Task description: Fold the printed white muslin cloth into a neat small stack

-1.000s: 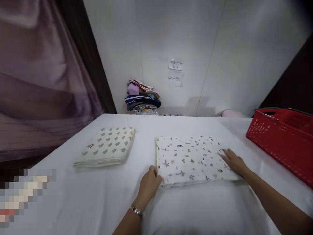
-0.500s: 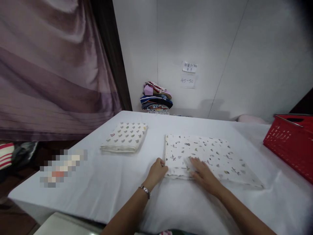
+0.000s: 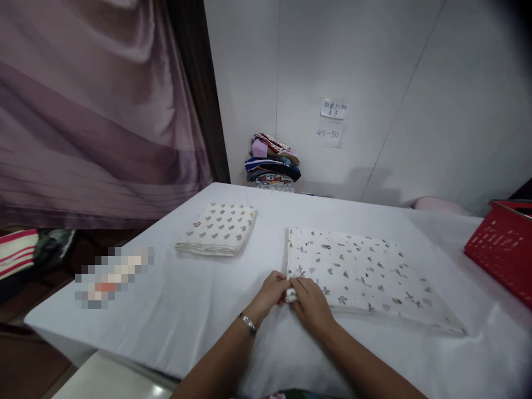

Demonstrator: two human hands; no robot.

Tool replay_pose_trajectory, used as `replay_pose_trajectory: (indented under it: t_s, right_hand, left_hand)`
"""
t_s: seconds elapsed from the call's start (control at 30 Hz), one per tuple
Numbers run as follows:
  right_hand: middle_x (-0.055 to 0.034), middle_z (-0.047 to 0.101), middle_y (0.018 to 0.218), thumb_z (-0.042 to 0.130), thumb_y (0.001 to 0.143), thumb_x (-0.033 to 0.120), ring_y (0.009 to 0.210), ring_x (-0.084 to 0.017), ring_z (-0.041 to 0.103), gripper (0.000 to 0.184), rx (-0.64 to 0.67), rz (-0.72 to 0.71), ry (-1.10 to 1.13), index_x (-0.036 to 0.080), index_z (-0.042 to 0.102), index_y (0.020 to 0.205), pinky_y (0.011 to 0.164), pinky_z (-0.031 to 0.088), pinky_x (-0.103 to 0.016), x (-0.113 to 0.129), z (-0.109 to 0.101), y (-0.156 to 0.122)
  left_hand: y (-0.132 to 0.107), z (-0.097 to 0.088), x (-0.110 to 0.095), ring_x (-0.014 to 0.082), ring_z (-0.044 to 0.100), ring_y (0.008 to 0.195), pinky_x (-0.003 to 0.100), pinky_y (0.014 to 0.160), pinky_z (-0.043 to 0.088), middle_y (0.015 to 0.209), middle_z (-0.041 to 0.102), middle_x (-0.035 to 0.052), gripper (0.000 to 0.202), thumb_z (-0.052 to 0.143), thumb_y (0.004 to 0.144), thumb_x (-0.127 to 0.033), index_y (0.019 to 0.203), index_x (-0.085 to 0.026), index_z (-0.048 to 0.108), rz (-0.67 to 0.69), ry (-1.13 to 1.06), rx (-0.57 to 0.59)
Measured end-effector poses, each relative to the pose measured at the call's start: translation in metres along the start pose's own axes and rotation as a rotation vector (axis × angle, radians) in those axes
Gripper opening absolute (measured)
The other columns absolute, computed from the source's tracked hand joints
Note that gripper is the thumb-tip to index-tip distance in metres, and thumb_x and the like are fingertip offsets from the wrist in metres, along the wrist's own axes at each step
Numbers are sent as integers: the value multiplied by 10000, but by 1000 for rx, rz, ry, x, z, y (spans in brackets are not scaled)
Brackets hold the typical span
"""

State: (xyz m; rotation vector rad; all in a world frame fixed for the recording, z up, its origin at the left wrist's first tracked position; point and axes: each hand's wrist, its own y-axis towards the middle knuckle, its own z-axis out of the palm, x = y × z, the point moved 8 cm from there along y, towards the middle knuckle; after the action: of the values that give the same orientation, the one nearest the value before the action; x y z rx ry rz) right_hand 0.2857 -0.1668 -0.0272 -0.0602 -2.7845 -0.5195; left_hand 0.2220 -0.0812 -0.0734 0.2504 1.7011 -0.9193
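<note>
A white cloth with small printed motifs [image 3: 357,271] lies folded into a long flat rectangle on the white-covered table. At its near left corner my left hand [image 3: 272,292] is closed, pinching the edge between thumb and fingers. My right hand [image 3: 311,305] is right beside it, its fingers curled over the same corner and gripping the cloth. The fingertips of both hands nearly meet there, and the layers under them are partly hidden. The cloth's right end tapers to a loose corner. Farther left sits a smaller folded cloth with grey prints [image 3: 220,228], untouched.
A red plastic basket [image 3: 502,238] stands at the table's right edge. Behind the table is a stack of folded fabrics [image 3: 272,163] against the wall. A pixelated patch covers something at the left of the table [image 3: 174,293]. A purple curtain [image 3: 95,122] hangs at left.
My right hand has moved left from the cloth's surface to its near left corner and closed on it. My left hand stays at the corner. The view has shifted slightly.
</note>
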Motion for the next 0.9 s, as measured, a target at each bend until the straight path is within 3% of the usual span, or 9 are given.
replay_pose_trajectory:
  t_s: [0.13, 0.27, 0.43, 0.67, 0.9]
  right_hand:
    - [-107, 567, 1069, 458, 768, 92, 950, -229, 497, 442, -14, -6, -7, 169, 502, 1201, 804, 424, -362, -2, 3, -1]
    - [-95, 569, 1053, 493, 770, 107, 944, -227, 487, 404, 34, -4, -36, 184, 533, 1164, 798, 406, -353, -1, 4, 1]
    - [-93, 575, 1040, 523, 735, 72, 932, -229, 480, 450, 66, -11, -54, 181, 531, 1171, 796, 398, -357, 4, 4, 0]
    - [-89, 574, 1060, 507, 726, 47, 938, -229, 484, 493, 52, -23, -74, 195, 510, 1197, 806, 397, -369, 4, 6, -3]
    - [-90, 571, 1073, 514, 726, 61, 941, -234, 477, 499, 64, -19, -31, 182, 508, 1210, 822, 391, -371, 3, 6, -2]
  left_hand:
    - [9, -11, -9, 106, 520, 445, 195, 426, 359, 506, 547, -37, 170, 546, 700, -275, 812, -158, 497, 19, 230, 30]
    - [27, -32, -46, 96, 549, 512, 197, 493, 383, 611, 598, -9, 111, 513, 733, -253, 720, -151, 554, 226, 499, -139]
    - [56, -24, -76, 117, 572, 655, 214, 590, 383, 724, 641, 8, 129, 524, 749, -261, 720, -170, 610, 310, 594, -207]
    - [76, -16, -81, 157, 565, 774, 236, 642, 355, 859, 650, 45, 242, 605, 726, -405, 801, -175, 595, 283, 688, -340]
    - [81, -16, -83, 166, 567, 789, 240, 641, 347, 880, 649, 50, 246, 602, 733, -407, 814, -175, 587, 255, 725, -379]
